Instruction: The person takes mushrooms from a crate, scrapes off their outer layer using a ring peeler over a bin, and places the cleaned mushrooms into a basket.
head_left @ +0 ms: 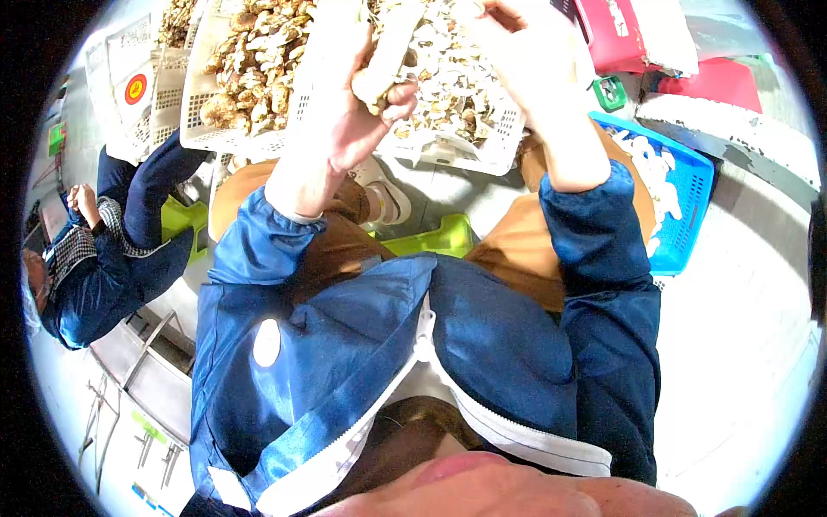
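My left hand (366, 125) is wrapped round a pale, thick-stemmed mushroom (389, 60), with its brownish end down between thumb and fingers. Glare washes out the mushroom's upper part. To the right, at the top edge, my right hand (504, 19) has bent fingers; what they grip, if anything, is lost in the glare. Beneath both hands is a white plastic basket (491, 162) holding pale trimmings (457, 95). Another white basket (194, 129) at the left is heaped with brown mushrooms (258, 69).
A blue basket (696, 202) with white pieces (659, 168) stands beside my right leg. Red containers (613, 39) and a small green item (609, 93) lie beyond it. A co-worker (116, 258) sits at left, hands together. A lime-green stool (435, 239) shows between my legs.
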A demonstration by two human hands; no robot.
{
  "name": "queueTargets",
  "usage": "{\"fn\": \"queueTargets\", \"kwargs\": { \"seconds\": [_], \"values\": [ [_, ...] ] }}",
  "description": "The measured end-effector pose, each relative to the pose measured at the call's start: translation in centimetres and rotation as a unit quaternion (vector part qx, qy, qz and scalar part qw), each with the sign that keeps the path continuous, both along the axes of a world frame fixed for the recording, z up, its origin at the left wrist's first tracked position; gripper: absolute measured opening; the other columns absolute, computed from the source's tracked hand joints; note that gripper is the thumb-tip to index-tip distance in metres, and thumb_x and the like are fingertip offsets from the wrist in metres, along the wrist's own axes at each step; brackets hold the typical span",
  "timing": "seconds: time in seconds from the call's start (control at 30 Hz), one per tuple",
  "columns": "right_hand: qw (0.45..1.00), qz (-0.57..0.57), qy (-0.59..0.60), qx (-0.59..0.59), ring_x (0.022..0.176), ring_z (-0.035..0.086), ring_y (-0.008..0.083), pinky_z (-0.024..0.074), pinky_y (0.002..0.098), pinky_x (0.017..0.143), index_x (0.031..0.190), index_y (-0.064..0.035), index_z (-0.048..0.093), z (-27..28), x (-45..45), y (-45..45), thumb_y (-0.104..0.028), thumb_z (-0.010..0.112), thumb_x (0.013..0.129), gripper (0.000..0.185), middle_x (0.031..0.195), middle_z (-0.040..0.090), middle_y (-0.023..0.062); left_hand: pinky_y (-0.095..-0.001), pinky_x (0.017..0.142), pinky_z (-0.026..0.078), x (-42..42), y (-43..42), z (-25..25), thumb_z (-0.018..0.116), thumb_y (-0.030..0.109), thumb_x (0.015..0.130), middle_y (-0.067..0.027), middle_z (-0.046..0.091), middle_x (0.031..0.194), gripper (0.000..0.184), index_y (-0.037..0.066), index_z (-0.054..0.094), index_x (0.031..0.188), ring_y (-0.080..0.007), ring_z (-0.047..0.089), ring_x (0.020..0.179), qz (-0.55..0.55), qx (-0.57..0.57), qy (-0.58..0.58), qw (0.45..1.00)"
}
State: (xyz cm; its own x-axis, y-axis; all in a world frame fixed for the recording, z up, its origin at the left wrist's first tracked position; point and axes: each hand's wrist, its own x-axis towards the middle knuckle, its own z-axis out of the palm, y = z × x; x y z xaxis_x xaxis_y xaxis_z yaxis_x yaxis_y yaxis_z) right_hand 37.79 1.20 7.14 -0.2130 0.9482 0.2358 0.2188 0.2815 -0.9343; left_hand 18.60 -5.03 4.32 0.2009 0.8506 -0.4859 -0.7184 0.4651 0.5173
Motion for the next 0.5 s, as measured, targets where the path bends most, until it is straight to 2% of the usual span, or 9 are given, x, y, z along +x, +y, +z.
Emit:
{"fn": "queueTargets", "kwargs": {
  "seconds": [0.03, 0.07, 0.17, 0.2, 0.23, 0.3, 0.4, 0.43, 0.5],
  "values": [
    [0.999, -0.029, 0.017, 0.003, 0.074, 0.063, 0.0153, 0.0514, 0.0287, 0.069, 0.090, 0.0018, 0.070, -0.1, 0.3, 0.4, -0.007, 0.069, 0.088, 0.009, 0.084, 0.067, 0.0074, -0.0261, 0.057, 0.038, -0.2, 0.0, 0.1, 0.061, 0.046, 0.100, -0.0075, 0.061, 0.098, 0.047, 0.004, 0.059, 0.120, -0.0136, 0.048, 0.072, 0.013, -0.005, -0.020, 1.000],
    [0.993, -0.021, -0.012, 0.114, 0.070, 0.059, 0.0136, 0.0500, 0.0271, 0.066, 0.091, 0.0015, 0.070, -1.2, 1.1, 1.2, -0.009, 0.071, 0.089, 0.010, 0.081, 0.064, 0.0051, -0.0269, 0.056, 0.039, -0.2, 0.0, 0.3, 0.061, 0.046, 0.100, -0.0080, 0.061, 0.098, 0.049, 0.002, 0.060, 0.120, -0.0147, 0.050, 0.073, 0.012, 0.010, -0.022, 1.000],
    [0.990, 0.090, -0.067, -0.080, 0.070, 0.058, 0.0135, 0.0488, 0.0261, 0.067, 0.091, 0.0020, 0.070, 2.8, 1.4, 0.0, -0.011, 0.072, 0.089, 0.013, 0.084, 0.063, 0.0049, -0.0286, 0.058, 0.044, -0.8, 0.5, -0.4, 0.060, 0.045, 0.101, -0.0104, 0.064, 0.104, 0.047, 0.002, 0.061, 0.121, -0.0171, 0.056, 0.078, 0.015, 0.000, 0.010, 1.000],
    [0.990, 0.122, -0.033, -0.058, 0.076, 0.060, 0.0133, 0.0493, 0.0266, 0.067, 0.090, 0.0016, 0.070, 2.2, 1.0, -0.4, -0.012, 0.073, 0.089, 0.014, 0.084, 0.063, 0.0039, -0.0303, 0.068, 0.050, -0.1, 0.3, 1.2, 0.058, 0.043, 0.102, -0.0109, 0.066, 0.110, 0.045, 0.005, 0.061, 0.126, -0.0195, 0.062, 0.088, 0.043, -0.036, 0.090, 0.994],
    [0.974, 0.138, -0.017, -0.177, 0.081, 0.062, 0.0161, 0.0507, 0.0292, 0.071, 0.090, -0.0003, 0.071, 2.6, 0.6, -1.0, -0.013, 0.074, 0.088, 0.013, 0.091, 0.065, 0.0066, -0.0332, 0.080, 0.054, -1.5, 0.6, -1.2, 0.055, 0.043, 0.103, -0.0100, 0.067, 0.118, 0.046, 0.008, 0.058, 0.133, -0.0202, 0.066, 0.099, 0.015, 0.042, 0.052, 0.998],
    [0.983, 0.175, -0.016, 0.057, 0.083, 0.065, 0.0195, 0.0520, 0.0308, 0.072, 0.091, -0.0017, 0.072, 1.5, 0.3, -1.2, -0.013, 0.074, 0.087, 0.013, 0.100, 0.066, 0.0101, -0.0355, 0.088, 0.054, -1.5, 0.4, -1.6, 0.053, 0.044, 0.104, -0.0078, 0.067, 0.121, 0.048, 0.010, 0.055, 0.138, -0.0196, 0.065, 0.106, 0.055, 0.002, 0.138, 0.989],
    [0.973, 0.229, 0.021, 0.003, 0.085, 0.066, 0.0229, 0.0522, 0.0305, 0.074, 0.091, -0.0027, 0.072, -0.9, 0.3, -0.7, -0.012, 0.075, 0.086, 0.011, 0.111, 0.065, 0.0134, -0.0366, 0.092, 0.054, -0.5, 0.6, -0.8, 0.051, 0.042, 0.105, -0.0077, 0.066, 0.126, 0.048, 0.009, 0.053, 0.141, -0.0194, 0.064, 0.112, 0.021, 0.071, 0.136, 0.988],
    [0.974, 0.225, 0.023, 0.031, 0.085, 0.066, 0.0218, 0.0520, 0.0302, 0.073, 0.090, -0.0025, 0.072, -1.2, 0.2, -0.7, -0.012, 0.074, 0.086, 0.010, 0.109, 0.066, 0.0129, -0.0364, 0.093, 0.054, -0.6, 0.7, -1.3, 0.051, 0.040, 0.106, -0.0077, 0.065, 0.127, 0.048, 0.008, 0.052, 0.142, -0.0192, 0.064, 0.112, 0.007, 0.123, 0.255, 0.959],
    [0.972, 0.218, 0.027, 0.086, 0.084, 0.065, 0.0195, 0.0518, 0.0297, 0.072, 0.089, -0.0022, 0.071, -1.6, -0.1, -0.8, -0.010, 0.074, 0.087, 0.009, 0.104, 0.068, 0.0121, -0.0359, 0.094, 0.053, -0.8, 1.0, -2.8, 0.050, 0.037, 0.106, -0.0075, 0.065, 0.129, 0.048, 0.007, 0.051, 0.143, -0.0188, 0.064, 0.113, -0.022, 0.217, 0.477, 0.851]
  ]
}}
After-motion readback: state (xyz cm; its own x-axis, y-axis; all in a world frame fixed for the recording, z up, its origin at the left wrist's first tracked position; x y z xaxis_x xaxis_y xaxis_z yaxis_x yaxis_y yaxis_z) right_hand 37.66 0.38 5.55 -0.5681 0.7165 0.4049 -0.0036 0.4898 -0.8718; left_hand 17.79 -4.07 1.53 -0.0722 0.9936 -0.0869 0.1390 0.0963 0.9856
